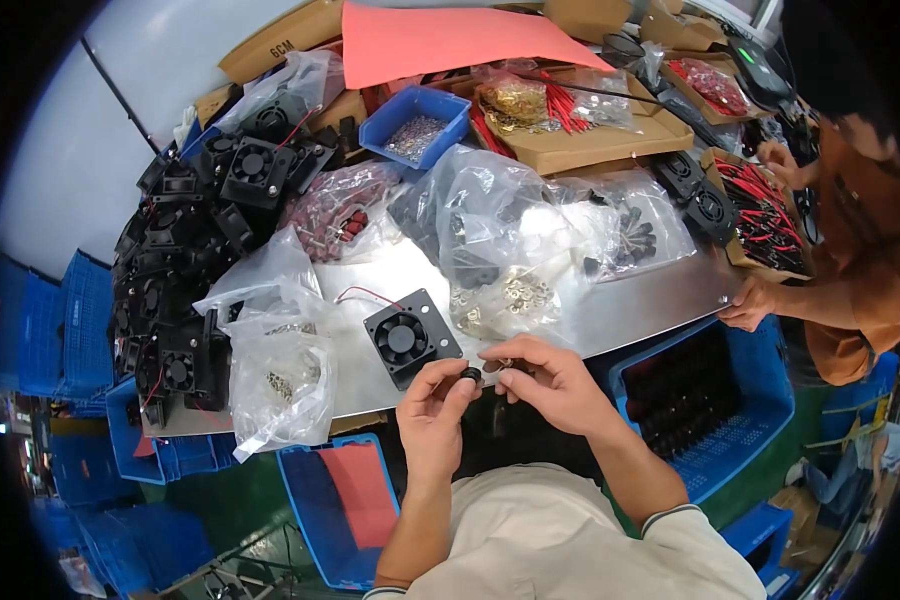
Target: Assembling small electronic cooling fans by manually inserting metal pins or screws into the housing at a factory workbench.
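My left hand (pixel 431 418) pinches a small round black part (pixel 471 374) over the table's near edge. Facing it, my right hand (pixel 557 388) is closed at the fingertips on a small shiny metal piece (pixel 504 364), too small to name exactly. The two parts are close together; whether they touch I cannot tell. Just beyond my left hand lies a square black cooling fan on a black plate (pixel 404 337), with a thin red wire (pixel 365 291) curling from its far side. A clear bag of small metal rings (pixel 510 303) rests beyond my right hand.
Many black fans (pixel 170 240) are heaped at the left. Clear bags (pixel 282 375), a blue bin of small metal parts (pixel 416 138) and cardboard trays (pixel 610 145) crowd the metal table (pixel 360 388). At right, a co-worker's hand (pixel 752 303) grips the table edge above a blue crate (pixel 760 425).
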Motion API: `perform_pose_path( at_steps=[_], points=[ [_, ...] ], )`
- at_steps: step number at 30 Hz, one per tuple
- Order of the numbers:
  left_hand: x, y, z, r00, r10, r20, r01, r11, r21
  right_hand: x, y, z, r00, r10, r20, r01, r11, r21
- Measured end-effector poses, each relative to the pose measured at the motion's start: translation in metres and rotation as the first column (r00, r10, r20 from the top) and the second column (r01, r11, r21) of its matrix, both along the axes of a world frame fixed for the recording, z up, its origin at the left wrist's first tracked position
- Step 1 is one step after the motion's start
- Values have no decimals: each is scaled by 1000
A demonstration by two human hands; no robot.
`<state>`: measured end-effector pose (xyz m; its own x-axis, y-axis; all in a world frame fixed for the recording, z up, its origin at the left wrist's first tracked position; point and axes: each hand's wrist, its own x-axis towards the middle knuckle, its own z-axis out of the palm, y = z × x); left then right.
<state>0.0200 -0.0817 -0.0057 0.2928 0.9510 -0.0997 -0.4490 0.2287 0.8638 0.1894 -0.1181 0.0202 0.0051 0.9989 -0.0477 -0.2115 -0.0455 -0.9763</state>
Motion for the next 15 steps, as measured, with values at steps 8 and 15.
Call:
perform_pose_path(
  at_steps=[8, 15],
  points=[
    [1, 3, 6, 946, -103, 306, 139, 985, -98, -4, 4, -4, 973, -71, -221, 72, 997, -2],
    [3, 5, 5, 978, -90, 188, 130, 968, -215, 4, -7, -3, 991, -136, 8, 135, 988, 73]
  ],
)
